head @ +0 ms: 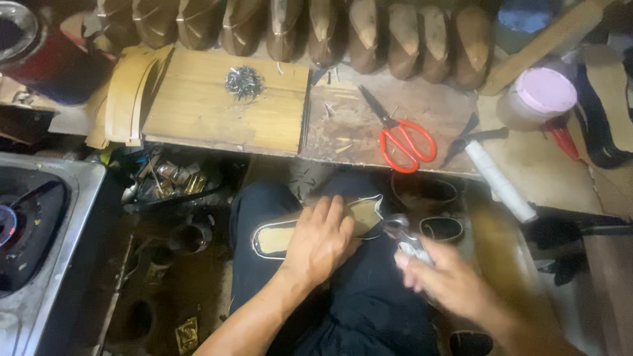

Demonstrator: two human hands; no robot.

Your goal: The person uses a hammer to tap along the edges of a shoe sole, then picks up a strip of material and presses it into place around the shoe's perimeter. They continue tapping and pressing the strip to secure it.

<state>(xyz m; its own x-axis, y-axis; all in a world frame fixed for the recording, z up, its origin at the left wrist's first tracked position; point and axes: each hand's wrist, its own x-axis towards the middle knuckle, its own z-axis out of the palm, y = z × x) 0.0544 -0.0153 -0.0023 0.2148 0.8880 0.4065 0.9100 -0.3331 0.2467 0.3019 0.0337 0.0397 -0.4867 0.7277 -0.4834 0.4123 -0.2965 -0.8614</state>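
Observation:
On my lap lies a shoe last with a tan insole and a pale edge (pixel 277 237). My left hand (pixel 320 240) presses down on its middle and grips it. My right hand (pixel 445 277) is blurred and holds a metal pincer tool (pixel 405 234), whose jaws sit at the toe end of the last. A pile of small metal nails (pixel 244 82) rests on the wooden board (pixel 204 112) beyond my knees.
Red-handled scissors (pixel 403 140) lie on the worn bench (pixel 356 132). Several wooden lasts (pixel 369 36) line the back. A pink-lidded jar (pixel 541 95) and a white roll (pixel 501 181) are at the right, a metal stove (pixel 39 237) at the left.

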